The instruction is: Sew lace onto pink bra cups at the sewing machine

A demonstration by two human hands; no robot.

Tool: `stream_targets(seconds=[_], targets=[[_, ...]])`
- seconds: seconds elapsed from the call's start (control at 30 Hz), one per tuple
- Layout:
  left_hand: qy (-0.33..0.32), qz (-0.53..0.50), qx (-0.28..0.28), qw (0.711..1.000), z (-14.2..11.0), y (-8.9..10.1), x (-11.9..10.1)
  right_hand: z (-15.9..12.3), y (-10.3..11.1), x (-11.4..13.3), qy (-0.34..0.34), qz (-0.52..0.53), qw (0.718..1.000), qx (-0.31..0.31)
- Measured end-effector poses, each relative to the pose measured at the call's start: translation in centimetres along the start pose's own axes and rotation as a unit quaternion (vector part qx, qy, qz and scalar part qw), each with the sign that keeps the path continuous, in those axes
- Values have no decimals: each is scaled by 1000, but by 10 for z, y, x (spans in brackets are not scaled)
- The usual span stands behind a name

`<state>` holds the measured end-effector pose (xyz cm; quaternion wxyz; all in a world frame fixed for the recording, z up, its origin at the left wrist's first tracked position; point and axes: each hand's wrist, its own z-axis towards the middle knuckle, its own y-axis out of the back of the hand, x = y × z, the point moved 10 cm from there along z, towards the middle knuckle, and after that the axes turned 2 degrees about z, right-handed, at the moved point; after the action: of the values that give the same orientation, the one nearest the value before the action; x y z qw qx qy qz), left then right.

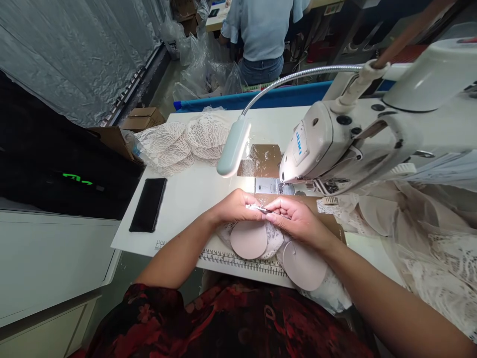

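While a white counter (190, 194) spreads below, a sewing machine (320, 141) stands at two o'clock. At six o'clock a lace garment (275, 242) with pale cups (248, 239) overhangs the near edge, one part pinched in the nearly closed left hand (238, 205) and right hand (296, 216).

- A white lace piece (275, 241), soft and crumpled, lies bunched at the near edge of the white table (179, 209); its far edge is gathered up and pinched between fingertips.
- Left pad (249, 239): smooth, pale pinkish beige, rounded, facing up, with lace showing along its right side.
- Right pad (304, 265): same colour and rounded shape, nearer than the left one, with a small puckered mark toward its far left; it reaches over the table's near edge.
- More white fabric spreads out at the near right, beyond this pad.
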<state>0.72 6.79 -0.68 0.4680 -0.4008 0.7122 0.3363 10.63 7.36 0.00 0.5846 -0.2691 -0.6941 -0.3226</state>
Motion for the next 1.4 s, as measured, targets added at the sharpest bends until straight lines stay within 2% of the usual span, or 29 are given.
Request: stream_targets(seconds=[0.27,0.47,0.67,0.83,1.0,1.1,1.2,1.3,1.4], targets=[[-1,24,2,1000,0,0,-2,0,-3,0,-29,56,998,15],[-5,26,11,1000,0,-2,0,0,-1,1,-10,27,1000,9],[-9,24,30,999,0,-5,0,0,-4,-1,-31,32,999,30],[-9,28,32,999,0,-7,1,0,0,1,-15,-8,1000,2],[-21,12,18,1000,2,-5,2,0,1,-10,-55,101,993,-20],[-21,16,50,998,0,-6,2,-1,-4,-13,-71,85,994,5],[-30,50,87,994,-4,-6,-1,-1,1,-11,-62,36,997,-13],[-32,83,69,994,-6,3,-1,-2,4,-12,-61,27,997,-25],[-24,72,36,996,-5,9,-1,-1,2,-14,-58,46,997,-18]])
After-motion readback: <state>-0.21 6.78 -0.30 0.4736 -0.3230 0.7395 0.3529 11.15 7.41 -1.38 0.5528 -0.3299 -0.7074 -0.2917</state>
